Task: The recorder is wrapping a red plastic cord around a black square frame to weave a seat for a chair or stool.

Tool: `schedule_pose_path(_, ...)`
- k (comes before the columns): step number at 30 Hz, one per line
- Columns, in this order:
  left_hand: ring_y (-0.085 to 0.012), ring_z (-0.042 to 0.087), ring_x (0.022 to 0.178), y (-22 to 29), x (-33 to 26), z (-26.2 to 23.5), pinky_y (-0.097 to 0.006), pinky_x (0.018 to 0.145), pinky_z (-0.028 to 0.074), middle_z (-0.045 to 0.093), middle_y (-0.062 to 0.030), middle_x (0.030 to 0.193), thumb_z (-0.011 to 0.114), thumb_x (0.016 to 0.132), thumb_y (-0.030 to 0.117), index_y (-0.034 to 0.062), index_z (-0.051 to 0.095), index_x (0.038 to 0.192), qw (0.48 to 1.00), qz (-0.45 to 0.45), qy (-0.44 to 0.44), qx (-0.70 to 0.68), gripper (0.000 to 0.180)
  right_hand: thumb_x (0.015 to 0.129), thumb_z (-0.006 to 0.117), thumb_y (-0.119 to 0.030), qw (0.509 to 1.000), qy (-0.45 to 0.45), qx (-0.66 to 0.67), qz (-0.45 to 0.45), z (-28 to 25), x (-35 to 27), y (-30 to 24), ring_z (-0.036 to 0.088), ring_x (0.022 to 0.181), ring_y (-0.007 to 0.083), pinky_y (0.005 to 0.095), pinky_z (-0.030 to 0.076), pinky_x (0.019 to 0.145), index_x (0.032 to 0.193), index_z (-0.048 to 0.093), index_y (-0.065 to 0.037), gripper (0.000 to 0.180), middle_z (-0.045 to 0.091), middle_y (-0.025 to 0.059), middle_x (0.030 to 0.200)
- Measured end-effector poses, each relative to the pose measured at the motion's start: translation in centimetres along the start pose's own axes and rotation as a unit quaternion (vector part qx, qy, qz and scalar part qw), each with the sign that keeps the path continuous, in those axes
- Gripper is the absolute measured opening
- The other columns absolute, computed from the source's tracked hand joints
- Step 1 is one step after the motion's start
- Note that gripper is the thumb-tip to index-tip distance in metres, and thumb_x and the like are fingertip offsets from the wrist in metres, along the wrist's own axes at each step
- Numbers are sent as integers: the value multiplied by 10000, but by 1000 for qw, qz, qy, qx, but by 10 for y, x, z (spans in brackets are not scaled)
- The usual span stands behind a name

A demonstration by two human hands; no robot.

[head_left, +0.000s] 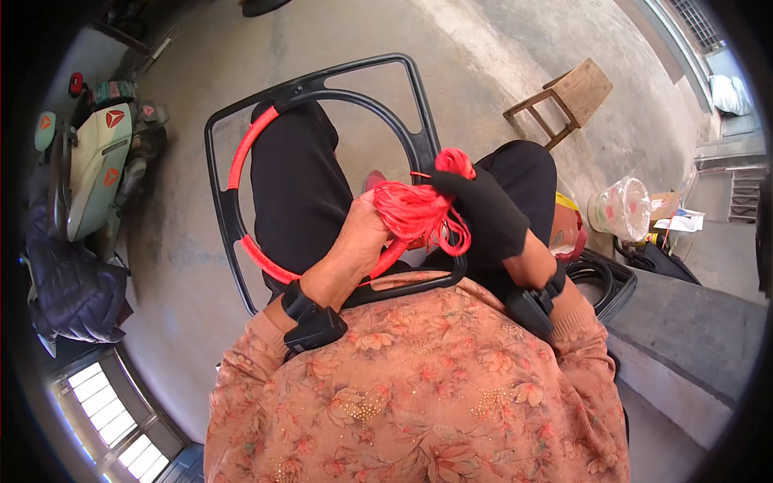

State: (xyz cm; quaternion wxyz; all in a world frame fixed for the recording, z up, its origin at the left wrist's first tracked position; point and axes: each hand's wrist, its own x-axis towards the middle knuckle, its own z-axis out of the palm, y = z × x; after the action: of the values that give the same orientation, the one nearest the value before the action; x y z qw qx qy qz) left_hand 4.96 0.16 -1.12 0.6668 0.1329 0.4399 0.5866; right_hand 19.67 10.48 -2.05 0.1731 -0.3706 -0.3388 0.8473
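A hank of thin red cord is bunched between my two hands. My bare left hand closes round its left side. My right hand, in a black glove, grips the hank from the right, with cord loops above and below the fingers. Across my lap rests a black frame with rounded corners and a ring inside it. Red cord wraps the ring tightly at the upper left and at the lower left. The hands and hank cover the ring's right part.
A small wooden stool stands on the concrete floor ahead to the right. To the left is a pale green scooter with a dark padded jacket. Near my right side are a black coiled hose, a plastic-lined bin and a grey ledge.
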Motion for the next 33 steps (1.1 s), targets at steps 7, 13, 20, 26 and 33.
schedule_pose_path(7, -107, 631, 700, -5, 3, -14, -228, 622, 532, 647, -53, 844, 580, 901, 104, 22, 593, 909, 999, -36, 10, 14, 83, 824, 650, -93, 999, -12, -50, 19, 5, -41, 15, 614, 822, 126, 260, 501, 741, 1037, 593, -15, 234, 643, 51, 937)
schedule_pose_path(13, -89, 623, 648, 14, -11, -4, -176, 555, 501, 643, -39, 801, 574, 906, 110, 31, 583, 907, 996, -43, 10, 76, 79, 807, 678, -127, 997, -65, 13, 29, 21, -44, 21, 592, 779, 84, 246, 488, 703, 935, 639, -13, 176, 649, 43, 844)
schedule_pose_path(20, -95, 614, 648, 0, -8, -6, -216, 618, 527, 637, -43, 785, 577, 903, 143, 16, 592, 897, 998, -28, 51, 5, 128, 808, 705, -211, 985, -90, -145, -7, 21, -38, 31, 597, 801, 83, 243, 486, 722, 1029, 635, -17, 303, 651, 37, 948)
schedule_pose_path(26, -107, 631, 686, 4, -5, -11, -237, 627, 548, 644, -57, 813, 567, 911, 138, 14, 588, 899, 998, -54, 16, -18, 127, 852, 665, -202, 975, -149, -124, 113, -1, -32, 12, 589, 808, 77, 223, 485, 702, 1071, 610, 5, 306, 642, 41, 928)
schedule_pose_path(33, -134, 625, 661, 2, -4, -11, -305, 578, 564, 635, -75, 809, 566, 916, 173, 10, 570, 923, 998, -47, 20, -24, 164, 870, 624, -155, 985, -117, 47, 121, 1, -34, 15, 597, 889, 114, 245, 491, 789, 1168, 546, 1, 345, 618, 50, 1015)
